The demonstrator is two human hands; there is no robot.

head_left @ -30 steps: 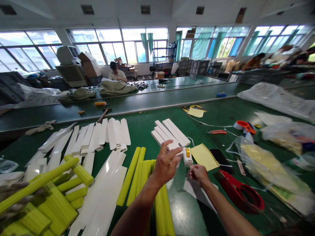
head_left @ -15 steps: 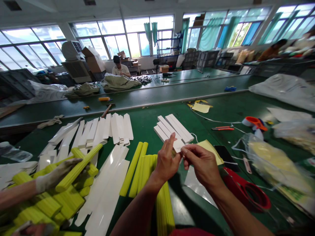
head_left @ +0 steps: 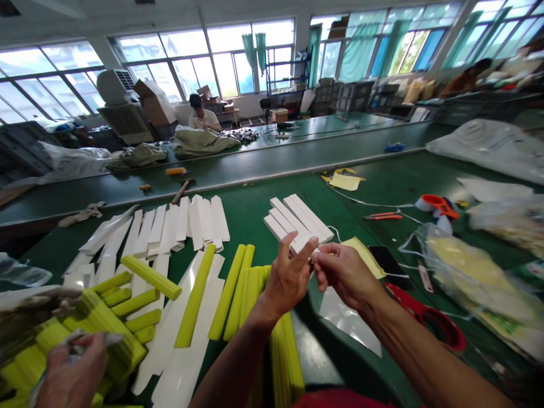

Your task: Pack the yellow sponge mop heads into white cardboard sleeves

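Observation:
My left hand (head_left: 291, 277) and my right hand (head_left: 343, 271) meet fingertip to fingertip over the green table. Both pinch at something too small to make out. Just beyond them lie several long white boxes (head_left: 308, 215) side by side, their near ends partly behind my left fingers. Below my forearms are fluted yellow-green sticks (head_left: 250, 294), some hidden by my left arm. A yellow sheet (head_left: 363, 256) sits beside my right hand, and a clear glossy sheet (head_left: 351, 317) lies under my right wrist.
At left, a co-worker's hands (head_left: 74, 368) handle a pile of yellow-green sticks (head_left: 114, 334). Flat white cartons (head_left: 187, 362) and white boxes (head_left: 159, 226) lie nearby. To the right are a red tape dispenser (head_left: 425, 317), a phone (head_left: 389, 266), a cutter (head_left: 382, 216) and plastic bags (head_left: 463, 266).
My left fingers have bent down toward my right fingertips. The co-worker's gloved hand has drawn back left, and a yellow-green stick now lies across the flat white cartons.

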